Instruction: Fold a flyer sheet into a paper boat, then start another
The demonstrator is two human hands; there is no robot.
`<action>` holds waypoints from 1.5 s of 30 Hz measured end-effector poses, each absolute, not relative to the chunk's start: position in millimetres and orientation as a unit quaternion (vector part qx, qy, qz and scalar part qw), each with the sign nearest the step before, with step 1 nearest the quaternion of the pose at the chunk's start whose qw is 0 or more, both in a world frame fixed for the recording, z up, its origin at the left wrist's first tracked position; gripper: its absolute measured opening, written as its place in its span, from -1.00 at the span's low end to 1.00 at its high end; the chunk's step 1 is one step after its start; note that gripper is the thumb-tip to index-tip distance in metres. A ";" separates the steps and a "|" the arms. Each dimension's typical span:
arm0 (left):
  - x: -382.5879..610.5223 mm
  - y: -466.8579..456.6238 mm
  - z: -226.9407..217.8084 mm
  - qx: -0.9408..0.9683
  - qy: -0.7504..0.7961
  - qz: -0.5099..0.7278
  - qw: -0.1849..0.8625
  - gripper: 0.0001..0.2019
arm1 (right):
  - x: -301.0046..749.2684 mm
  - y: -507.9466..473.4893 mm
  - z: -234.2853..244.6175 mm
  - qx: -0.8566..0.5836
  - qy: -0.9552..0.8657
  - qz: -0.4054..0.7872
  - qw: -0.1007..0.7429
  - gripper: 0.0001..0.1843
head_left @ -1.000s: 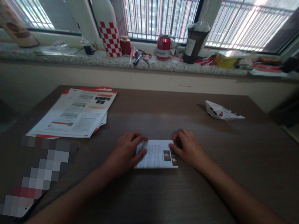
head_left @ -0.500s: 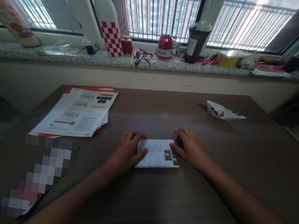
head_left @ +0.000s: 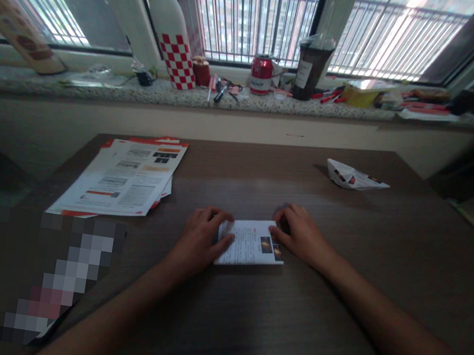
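Note:
A folded sheet of printed paper [head_left: 249, 243] lies on the table in front of me, with text and two small dark pictures near its right end. My left hand [head_left: 206, 235] grips its left edge, the thumb on top and the other fingers bent over the far left corner. At the far right corner, my right hand [head_left: 298, 231] pinches the paper between thumb and curled fingers; the fingertips are partly hidden. Farther back on the right sits a folded paper boat [head_left: 355, 177], apart from both hands.
A stack of printed sheets [head_left: 130, 176] lies at the back left of the brown table [head_left: 215, 322]. Nearer, a pixelated object [head_left: 65, 282] lies beside my left forearm. On the windowsill [head_left: 248, 103] stand a checkered bottle [head_left: 177, 56], a red can [head_left: 261, 74] and a dark drink cup [head_left: 310, 70].

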State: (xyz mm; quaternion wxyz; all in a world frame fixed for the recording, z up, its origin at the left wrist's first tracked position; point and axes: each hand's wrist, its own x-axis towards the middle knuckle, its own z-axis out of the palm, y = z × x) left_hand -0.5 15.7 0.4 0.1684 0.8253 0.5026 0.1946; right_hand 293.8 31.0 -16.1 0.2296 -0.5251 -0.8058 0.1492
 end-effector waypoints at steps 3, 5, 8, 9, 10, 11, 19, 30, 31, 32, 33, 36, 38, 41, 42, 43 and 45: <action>-0.4 15.1 1.4 0.825 0.504 0.195 0.165 -0.74 | 294.1 31.1 -15.8 -0.524 -0.808 0.144 0.229 -0.85; -0.6 15.1 1.5 0.824 0.506 0.195 0.165 -0.74 | 293.8 30.8 -14.8 -0.523 -0.809 0.143 0.228 -0.85; -1.3 15.7 0.4 0.828 0.501 0.194 0.162 -0.74 | 293.1 30.2 -13.6 -0.524 -0.806 0.147 0.231 -0.85; -1.5 15.9 -0.2 0.829 0.500 0.193 0.159 -0.73 | 292.7 29.9 -13.4 -0.525 -0.806 0.147 0.232 -0.85; -1.6 16.1 -0.9 0.831 0.499 0.190 0.155 -0.73 | 292.4 29.5 -13.1 -0.526 -0.806 0.145 0.231 -0.85; -1.6 16.1 -1.5 0.833 0.498 0.187 0.151 -0.72 | 292.1 29.0 -12.8 -0.526 -0.807 0.141 0.228 -0.85; 0.7 11.9 -1.4 0.854 0.483 0.164 0.105 -0.72 | 288.2 22.1 -4.7 -0.501 -0.839 0.093 0.188 -0.80; 1.6 14.4 -3.0 0.909 0.382 0.145 0.081 -0.58 | 284.8 21.7 -5.3 -0.462 -0.865 0.068 0.182 -0.89; 1.4 15.3 -2.7 0.916 0.366 0.140 0.087 -0.56 | 284.6 21.8 -5.3 -0.461 -0.866 0.065 0.183 -0.89; 1.2 16.3 -2.2 0.922 0.353 0.135 0.090 -0.55 | 284.2 21.8 -5.1 -0.460 -0.867 0.063 0.184 -0.89; 1.2 17.3 -1.2 0.926 0.342 0.129 0.093 -0.54 | 283.9 21.7 -4.9 -0.458 -0.867 0.061 0.184 -0.89; 2.3 19.9 4.7 0.933 0.331 0.102 0.098 -0.54 | 283.0 21.3 -4.5 -0.455 -0.870 0.053 0.183 -0.88; 3.8 20.6 10.7 0.933 0.333 0.083 0.106 -0.58 | 282.9 21.4 -5.0 -0.452 -0.871 0.049 0.186 -0.88; 6.9 18.0 18.9 0.927 0.345 0.084 0.122 -0.69 | 283.4 22.0 -6.2 -0.448 -0.872 0.052 0.191 -0.88; 8.1 16.2 20.5 0.924 0.350 0.087 0.125 -0.69 | 283.5 22.3 -6.4 -0.447 -0.872 0.052 0.191 -0.88; 9.3 14.1 21.3 0.922 0.354 0.089 0.126 -0.69 | 283.6 22.4 -6.4 -0.446 -0.873 0.049 0.188 -0.87; 11.8 9.5 20.9 0.919 0.362 0.089 0.126 -0.67 | 283.6 22.3 -5.9 -0.444 -0.877 0.040 0.180 -0.85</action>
